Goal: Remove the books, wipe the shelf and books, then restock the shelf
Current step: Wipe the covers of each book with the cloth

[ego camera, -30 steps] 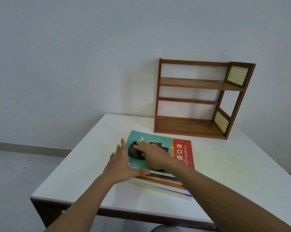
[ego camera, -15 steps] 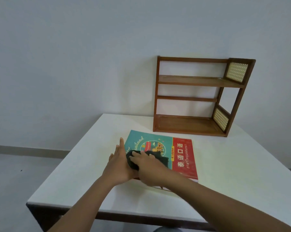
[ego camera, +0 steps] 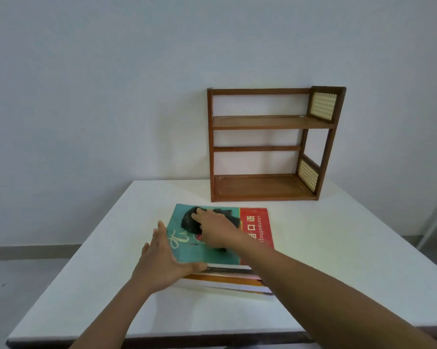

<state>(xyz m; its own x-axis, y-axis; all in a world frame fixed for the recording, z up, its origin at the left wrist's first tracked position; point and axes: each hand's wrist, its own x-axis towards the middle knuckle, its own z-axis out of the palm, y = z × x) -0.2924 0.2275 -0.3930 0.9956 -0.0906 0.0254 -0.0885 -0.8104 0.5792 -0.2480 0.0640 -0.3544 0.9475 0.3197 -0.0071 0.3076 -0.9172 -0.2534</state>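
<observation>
**Cloth on the top book, shelf standing bare at the back**

Nearest you, your left hand (ego camera: 162, 263) lies against the left side of the stack of books (ego camera: 227, 278), fingers straight along the edge of the top cover and thumb reaching across its near corner; it steadies the stack without closing round anything. The stack lies flat on the white table (ego camera: 338, 260), near the middle and a little toward the near edge, with several spines and page edges showing beneath the uppermost cover.

Your right arm reaches in from the near right corner. Your right hand (ego camera: 217, 230) presses a dark cloth (ego camera: 191, 220) onto the top book (ego camera: 202, 250), fingers spread over the cloth rather than bunched round it, so the hand is flat on the cloth. The cloth sits on the teal half of the cover, toward its far left corner. The right half of that cover is red with printed characters.

Beyond the stack, the wooden shelf (ego camera: 270, 122) stands upright at the far edge of the table, against the wall. It has a lower board and an upper board, and nothing rests on either. Woven panels fill its right side, one at each level.
</observation>
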